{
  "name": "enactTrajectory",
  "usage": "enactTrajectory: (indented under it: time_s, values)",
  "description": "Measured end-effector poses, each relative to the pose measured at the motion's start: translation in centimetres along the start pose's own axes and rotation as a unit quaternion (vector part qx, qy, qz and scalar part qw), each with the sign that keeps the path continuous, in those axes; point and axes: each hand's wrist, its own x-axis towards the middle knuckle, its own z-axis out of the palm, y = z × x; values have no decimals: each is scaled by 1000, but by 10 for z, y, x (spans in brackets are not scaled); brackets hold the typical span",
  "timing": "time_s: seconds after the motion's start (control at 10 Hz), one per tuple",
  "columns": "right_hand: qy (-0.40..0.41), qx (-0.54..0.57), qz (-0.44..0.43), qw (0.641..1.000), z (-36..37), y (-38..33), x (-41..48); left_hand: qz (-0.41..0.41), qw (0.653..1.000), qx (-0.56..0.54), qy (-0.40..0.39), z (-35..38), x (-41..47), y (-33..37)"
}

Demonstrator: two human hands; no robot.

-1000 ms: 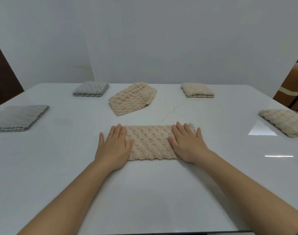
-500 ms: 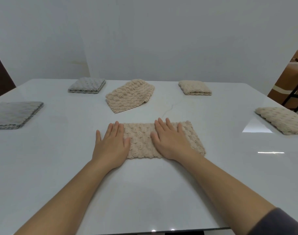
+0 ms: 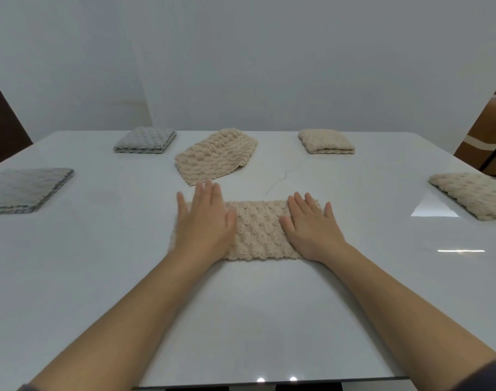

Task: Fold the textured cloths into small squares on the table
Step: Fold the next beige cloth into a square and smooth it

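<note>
A beige cloth (image 3: 258, 230), folded into a long strip, lies on the white tabletop (image 3: 241, 320) midway between its left and right edges, with its long side parallel to the near edge. Both hands are spread palm down on it, grasping nothing. The left hand (image 3: 204, 221) covers the strip's left end, fingers straight and close together, their tips reaching past the cloth's far edge. The right hand (image 3: 311, 230) lies flat on the right end, fingers straight and slightly fanned, thumb pointing inward.

A loosely folded beige cloth (image 3: 215, 156) lies just beyond the strip. A folded grey square (image 3: 145, 139) and a folded beige square (image 3: 326, 141) sit along the far edge, a larger grey cloth (image 3: 24, 187) at the left edge, and another beige cloth (image 3: 472, 193) at the right edge.
</note>
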Motion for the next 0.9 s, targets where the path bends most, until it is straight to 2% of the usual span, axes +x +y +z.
enactTrajectory:
  time_s: [0.1, 0.2, 0.3, 0.5, 0.9]
  values:
    - [-1, -3, 0, 1000, 0, -1, 1, 40, 999, -6, 30, 3, 15, 44]
    - [2, 0, 2, 1000, 1, -1, 0, 46, 998, 8, 31, 19, 24, 71]
    - [0, 4, 4, 1000, 1, 0, 0, 35, 999, -28, -5, 36, 24, 72]
    - [-3, 6, 2, 1000, 0, 1, 1, 12, 998, -60, -9, 30, 19, 28]
    - [-9, 11, 1, 1000, -2, 1, 0, -46, 998, -37, 18, 20, 6, -56]
